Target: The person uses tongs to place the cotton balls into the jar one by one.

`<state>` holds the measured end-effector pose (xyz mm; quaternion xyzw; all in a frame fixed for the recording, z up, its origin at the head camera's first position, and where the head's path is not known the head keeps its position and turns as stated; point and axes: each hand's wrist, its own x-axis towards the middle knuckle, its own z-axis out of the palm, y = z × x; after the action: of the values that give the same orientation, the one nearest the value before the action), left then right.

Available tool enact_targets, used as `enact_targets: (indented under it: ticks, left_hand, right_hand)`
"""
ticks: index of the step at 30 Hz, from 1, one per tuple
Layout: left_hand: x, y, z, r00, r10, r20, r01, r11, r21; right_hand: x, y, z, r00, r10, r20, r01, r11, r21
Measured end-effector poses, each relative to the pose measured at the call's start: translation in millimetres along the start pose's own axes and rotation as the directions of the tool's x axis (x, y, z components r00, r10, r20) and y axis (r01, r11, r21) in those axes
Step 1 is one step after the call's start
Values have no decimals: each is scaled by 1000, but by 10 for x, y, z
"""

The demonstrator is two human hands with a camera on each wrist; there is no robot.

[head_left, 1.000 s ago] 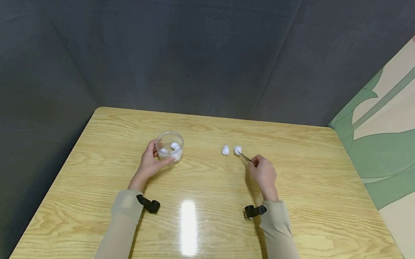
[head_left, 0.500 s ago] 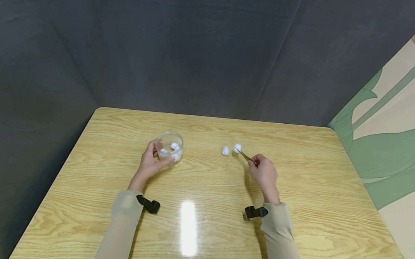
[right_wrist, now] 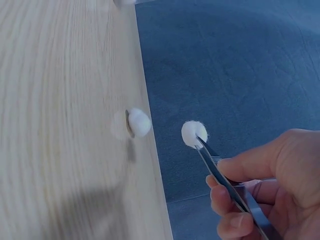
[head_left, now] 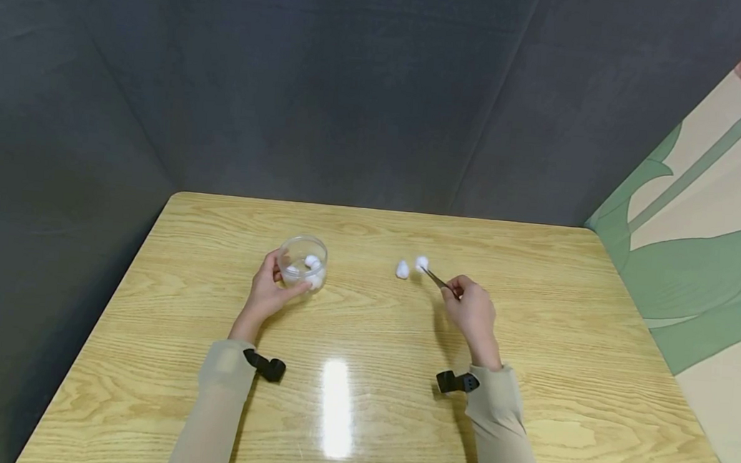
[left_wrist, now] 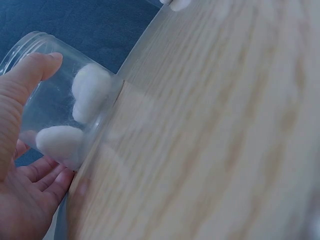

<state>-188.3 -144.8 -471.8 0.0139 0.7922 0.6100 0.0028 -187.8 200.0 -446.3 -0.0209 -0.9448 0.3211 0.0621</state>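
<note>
Two forearms are seen in the head view, each clad in a long, close-fitting sleeve of pale beige, slightly sheer fabric: left sleeve [head_left: 219,400], right sleeve [head_left: 500,427]. Both sleeves end at the wrist in a plain cuff with light creasing. A small black device on a black strap is worn at each wrist: left wrist unit [head_left: 266,365], right wrist unit [head_left: 457,382]. Each unit is dark, short and blocky in shape; no markings can be made out. The left hand [head_left: 267,290] and right hand [head_left: 471,313] are bare, without gloves or rings
</note>
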Motion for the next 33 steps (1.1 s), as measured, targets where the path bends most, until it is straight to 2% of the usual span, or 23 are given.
enact_targets:
  ticks: [33]
  left_hand:
    - [1,26,-2,1000,-17,-7,17,1000,9]
  right_hand:
    - [-76,-210,-85,997,-64,-40,65,998,16]
